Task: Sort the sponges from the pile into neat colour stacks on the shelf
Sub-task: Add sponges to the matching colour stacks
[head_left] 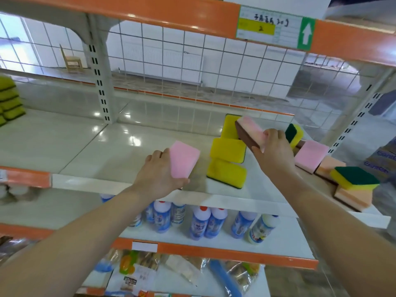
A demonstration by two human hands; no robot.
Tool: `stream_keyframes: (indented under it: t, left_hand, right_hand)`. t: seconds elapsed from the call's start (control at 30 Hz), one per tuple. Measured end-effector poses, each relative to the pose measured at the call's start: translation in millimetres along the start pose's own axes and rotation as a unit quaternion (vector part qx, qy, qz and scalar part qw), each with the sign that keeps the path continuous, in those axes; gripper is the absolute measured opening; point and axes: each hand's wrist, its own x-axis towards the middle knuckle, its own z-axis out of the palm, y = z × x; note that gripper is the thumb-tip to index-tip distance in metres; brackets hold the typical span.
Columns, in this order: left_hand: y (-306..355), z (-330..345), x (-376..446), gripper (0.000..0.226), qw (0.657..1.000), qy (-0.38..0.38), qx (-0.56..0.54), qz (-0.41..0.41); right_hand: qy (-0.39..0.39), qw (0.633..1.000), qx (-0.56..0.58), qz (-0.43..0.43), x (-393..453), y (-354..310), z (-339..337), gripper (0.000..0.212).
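Observation:
My left hand [157,174] grips a pink sponge [183,158] just above the front of the white shelf [111,146]. My right hand [274,148] holds a second pink sponge with a brown scouring side [249,132], raised and tilted over the shelf. Between the hands, three yellow sponges [228,150] lie in a loose line running front to back. On the right lies the pile: a pink sponge [310,154], a yellow-and-green sponge on edge [294,131], peach sponges [329,166] and a yellow sponge with its green side up [354,177].
A stack of yellow-green sponges [9,101] stands at the far left of the shelf. An upright post [99,82] and wire mesh back the shelf. Bottles [200,224] fill the shelf below, packaged goods [137,266] the one under it. An orange rail with a label [274,26] runs overhead.

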Motion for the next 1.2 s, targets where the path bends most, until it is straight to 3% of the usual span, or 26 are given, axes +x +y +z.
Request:
stream_keyframes:
  t: [0.27,0.53,1.2]
  left_hand:
    - [-29.2,-19.3,-16.0,0.088,1.0,-0.004,-0.005,-0.014]
    - [-46.2,-24.7,-14.4,0.087,0.999,-0.002,0.003,-0.036]
    - [-81.3,-34.4,8.8,0.075,0.992,0.048,0.024,-0.118]
  right_hand:
    - [0.031,0.999,0.035,-0.01,-2.9,-34.3,1.8,0.043]
    - [0.006,0.999,0.032,-0.012,4.6,-53.9,20.3,0.046]
    - [-0.077,0.987,0.084,-0.114,50.6,-110.1,69.0,0.044]
